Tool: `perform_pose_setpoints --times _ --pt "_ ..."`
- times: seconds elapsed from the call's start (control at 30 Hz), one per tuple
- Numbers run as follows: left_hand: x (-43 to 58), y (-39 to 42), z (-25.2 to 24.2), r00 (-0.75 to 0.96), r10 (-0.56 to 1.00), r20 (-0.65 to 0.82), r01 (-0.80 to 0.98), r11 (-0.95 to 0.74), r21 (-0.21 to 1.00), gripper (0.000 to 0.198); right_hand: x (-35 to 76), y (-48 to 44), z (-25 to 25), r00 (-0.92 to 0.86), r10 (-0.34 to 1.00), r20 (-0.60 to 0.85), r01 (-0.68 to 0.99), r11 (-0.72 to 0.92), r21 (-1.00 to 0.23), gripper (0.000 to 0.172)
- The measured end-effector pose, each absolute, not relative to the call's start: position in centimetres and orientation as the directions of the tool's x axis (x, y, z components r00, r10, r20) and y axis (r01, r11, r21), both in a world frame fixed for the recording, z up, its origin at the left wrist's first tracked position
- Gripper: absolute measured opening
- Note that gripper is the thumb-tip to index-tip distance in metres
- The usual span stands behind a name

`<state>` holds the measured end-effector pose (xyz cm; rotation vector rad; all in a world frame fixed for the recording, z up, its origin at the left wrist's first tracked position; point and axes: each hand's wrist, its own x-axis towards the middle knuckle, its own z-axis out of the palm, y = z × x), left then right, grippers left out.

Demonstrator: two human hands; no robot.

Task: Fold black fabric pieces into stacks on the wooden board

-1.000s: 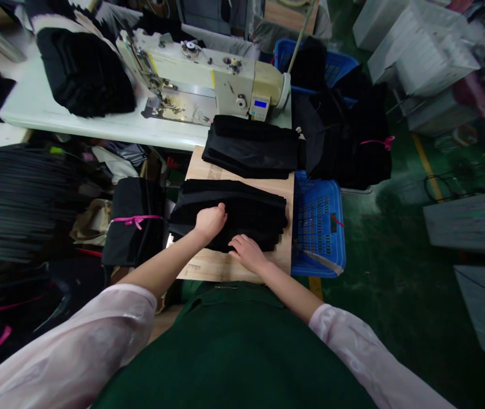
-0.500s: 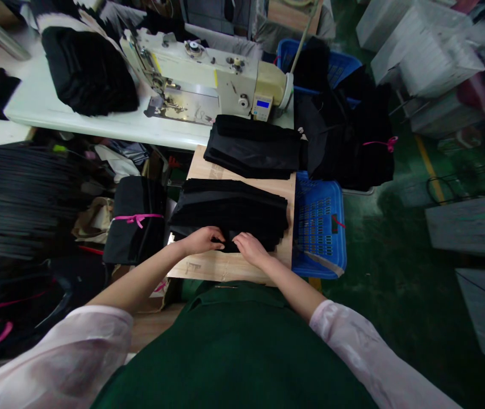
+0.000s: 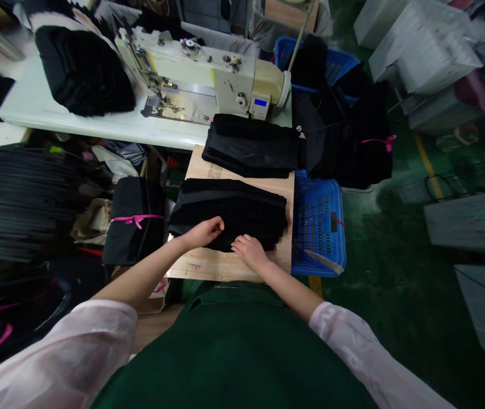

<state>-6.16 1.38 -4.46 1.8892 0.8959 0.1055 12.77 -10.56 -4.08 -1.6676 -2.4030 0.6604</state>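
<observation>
The left hand (image 3: 207, 233) is over the cloth pile (image 3: 236, 201), grip narrow, hold unclear. The right hand (image 3: 250, 252) touches the pile's near edge; I cannot tell its grip.

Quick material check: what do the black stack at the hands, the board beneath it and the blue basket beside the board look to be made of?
Black stack: probably cloth, mostly matte; thin layered edges show, but the fibre can't be told. Board: pale wood or wood-look laminate, with grain-like streaks. Blue basket: likely moulded plastic, with regular slots.
</observation>
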Motion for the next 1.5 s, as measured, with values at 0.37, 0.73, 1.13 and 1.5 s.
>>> perform_pose_setpoints --times 0.37,0.73,1.13,1.5 --pt "-6.5 0.9 -4.1 0.802 0.526 -0.282 0.505 -0.346 0.791 0.024 13.1 -9.6 -5.2 -0.292 0.936 -0.195 0.87 0.176 -0.462 0.019" --pt "-5.5 0.3 -2.8 0.82 0.524 -0.232 0.545 -0.588 0.598 0.02 13.0 -10.0 -4.6 -0.198 0.976 -0.088 0.834 0.12 -0.539 0.024" --pt "-3.4 4.0 -1.1 0.788 0.612 -0.065 0.541 -0.639 0.547 0.028 15.1 -11.0 -3.0 0.266 0.963 0.037 0.87 -0.223 -0.44 0.014" --pt "-0.8 2.8 0.3 0.507 0.825 -0.249 0.862 -0.485 0.149 0.027 14.2 -10.5 -2.4 -0.211 0.977 0.024 0.84 0.194 -0.507 0.018"
